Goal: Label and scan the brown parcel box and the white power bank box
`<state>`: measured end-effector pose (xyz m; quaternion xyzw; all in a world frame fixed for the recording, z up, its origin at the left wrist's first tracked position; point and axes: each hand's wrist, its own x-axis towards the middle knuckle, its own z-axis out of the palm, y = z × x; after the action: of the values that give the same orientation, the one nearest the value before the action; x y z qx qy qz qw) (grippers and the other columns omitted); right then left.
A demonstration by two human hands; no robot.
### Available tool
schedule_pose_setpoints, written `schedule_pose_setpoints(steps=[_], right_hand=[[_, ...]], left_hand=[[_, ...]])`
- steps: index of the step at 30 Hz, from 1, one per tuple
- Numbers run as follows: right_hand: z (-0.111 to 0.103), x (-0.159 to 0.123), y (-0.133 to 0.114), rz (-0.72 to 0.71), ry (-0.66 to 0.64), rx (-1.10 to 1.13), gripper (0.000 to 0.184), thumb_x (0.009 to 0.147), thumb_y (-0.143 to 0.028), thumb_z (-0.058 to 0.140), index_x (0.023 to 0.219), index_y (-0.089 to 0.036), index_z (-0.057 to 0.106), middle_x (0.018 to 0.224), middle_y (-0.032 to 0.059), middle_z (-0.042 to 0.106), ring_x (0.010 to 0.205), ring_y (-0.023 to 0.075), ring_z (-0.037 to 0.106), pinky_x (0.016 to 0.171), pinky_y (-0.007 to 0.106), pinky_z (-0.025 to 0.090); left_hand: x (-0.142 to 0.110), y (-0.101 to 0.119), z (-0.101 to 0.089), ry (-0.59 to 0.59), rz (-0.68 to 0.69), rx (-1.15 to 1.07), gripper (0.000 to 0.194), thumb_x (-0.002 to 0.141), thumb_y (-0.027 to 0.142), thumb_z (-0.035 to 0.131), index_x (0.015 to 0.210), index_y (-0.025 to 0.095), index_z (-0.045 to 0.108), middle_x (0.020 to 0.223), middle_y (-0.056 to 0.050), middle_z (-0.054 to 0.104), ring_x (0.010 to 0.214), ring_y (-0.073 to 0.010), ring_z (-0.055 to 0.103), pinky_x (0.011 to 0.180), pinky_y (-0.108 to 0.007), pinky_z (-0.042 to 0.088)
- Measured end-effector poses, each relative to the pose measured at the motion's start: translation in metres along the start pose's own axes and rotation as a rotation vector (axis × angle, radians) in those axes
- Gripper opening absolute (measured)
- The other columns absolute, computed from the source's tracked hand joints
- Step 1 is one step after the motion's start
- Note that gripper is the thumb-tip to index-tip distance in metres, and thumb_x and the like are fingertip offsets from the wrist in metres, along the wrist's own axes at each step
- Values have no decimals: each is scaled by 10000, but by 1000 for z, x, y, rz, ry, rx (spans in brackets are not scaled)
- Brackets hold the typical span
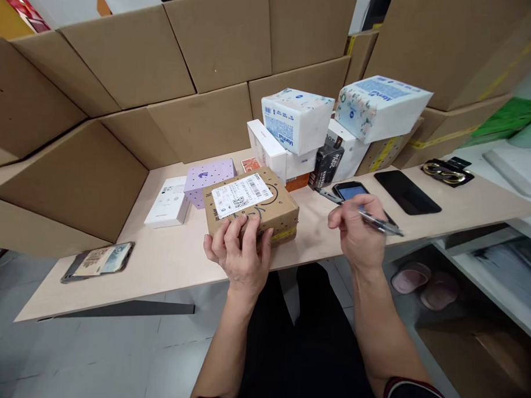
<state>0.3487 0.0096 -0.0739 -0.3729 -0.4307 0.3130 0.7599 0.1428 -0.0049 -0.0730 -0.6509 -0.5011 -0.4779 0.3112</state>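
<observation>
While my left hand (241,256) is resting spread on the labelled carton (269,208) near the front edge of the tabletop (185,260), my right hand (361,231) is pinching a pen (378,222); if I'm tugging carelessly, I'm risking dragging the carton off.

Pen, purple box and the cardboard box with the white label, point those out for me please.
Pen (379,223): head view, on its barrel.
Purple box (210,174): head view, on its top face.
Cardboard box with the white label (274,211): head view, on its brown top face.
</observation>
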Motion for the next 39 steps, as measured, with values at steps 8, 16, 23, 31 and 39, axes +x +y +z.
schedule_pose_setpoints(steps=[8, 16, 23, 31, 39], right_hand=[[53, 9, -52, -11, -335, -47, 282, 929, -459, 630, 1101, -237, 660, 870, 10, 758, 769, 151, 719, 746, 318, 597], [79, 19, -34, -157, -349, -204, 234, 981, -441, 538, 868, -237, 567, 644, -55, 627, 540, 92, 571, 554, 237, 476], [84, 21, -36, -361, -470, -418, 284, 990, -323, 477, 734, -218, 542, 727, -26, 630, 587, 88, 556, 593, 245, 448], [86, 23, -39, -407, -516, -515, 256, 982, -303, 471, 751, -223, 547, 691, -18, 619, 646, 112, 575, 654, 245, 470], [86, 24, -38, -423, -548, -515, 244, 977, -287, 457, 755, -222, 538, 707, -16, 616, 658, 112, 573, 668, 247, 468]], left_hand=[[-1, 1, -2, 24, 28, 37, 349, 831, 361, 774, 1148, 233, 706, 1083, -90, 708, 1140, -265, 565, 1160, -435, 230], [-2, -3, -4, -23, 34, 15, 308, 838, 346, 760, 1133, 275, 707, 1132, -71, 691, 1177, -255, 547, 1172, -435, 210], [-1, -3, -5, -36, 24, -17, 305, 844, 342, 748, 1142, 292, 710, 1137, -73, 692, 1169, -268, 545, 1145, -446, 218], [-2, -3, -4, -43, 20, -26, 330, 842, 348, 756, 1163, 291, 705, 1144, -72, 691, 1175, -271, 533, 1138, -448, 218], [-1, -4, -4, -23, 45, -8, 324, 817, 339, 785, 1121, 263, 706, 1118, -79, 689, 1148, -263, 532, 1133, -439, 236]])
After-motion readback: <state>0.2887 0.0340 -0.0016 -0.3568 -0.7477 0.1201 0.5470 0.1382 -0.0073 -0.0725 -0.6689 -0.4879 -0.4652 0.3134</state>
